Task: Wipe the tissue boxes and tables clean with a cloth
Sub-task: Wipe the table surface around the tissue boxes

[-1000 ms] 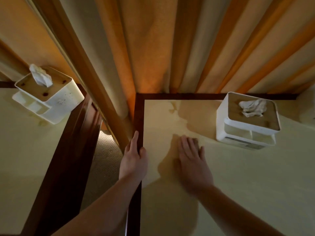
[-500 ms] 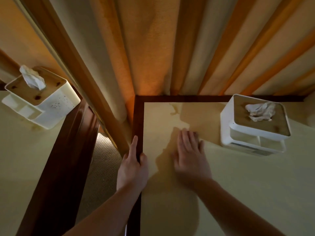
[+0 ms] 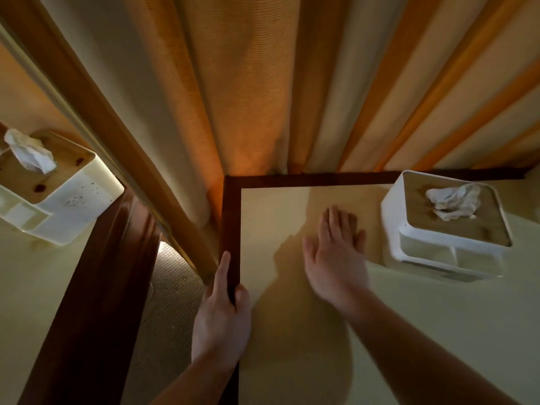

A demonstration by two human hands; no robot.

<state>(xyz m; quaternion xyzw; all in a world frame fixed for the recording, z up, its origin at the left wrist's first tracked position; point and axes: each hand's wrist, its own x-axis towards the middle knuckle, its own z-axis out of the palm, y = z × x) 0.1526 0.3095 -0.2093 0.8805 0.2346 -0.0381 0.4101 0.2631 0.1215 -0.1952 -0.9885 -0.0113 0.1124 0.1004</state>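
Observation:
The cream table with a dark wood border fills the right half. My right hand lies flat on it, fingers straight, just left of a white tissue box with a wooden lid and a crumpled tissue. A dark patch shows under the fingertips; I cannot tell whether it is a cloth. My left hand rests on the table's left border, index finger straight along the outer edge and thumb on top. A second white tissue box, its lid and side spotted with stains, stands on another cream table at the left.
Orange and cream curtains hang right behind both tables. A narrow gap with carpet floor separates the two tables. A wooden post slants down into that gap near my left hand.
My right hand has slid a little to the right across the table, closer to the tissue box. My left hand stays on the border.

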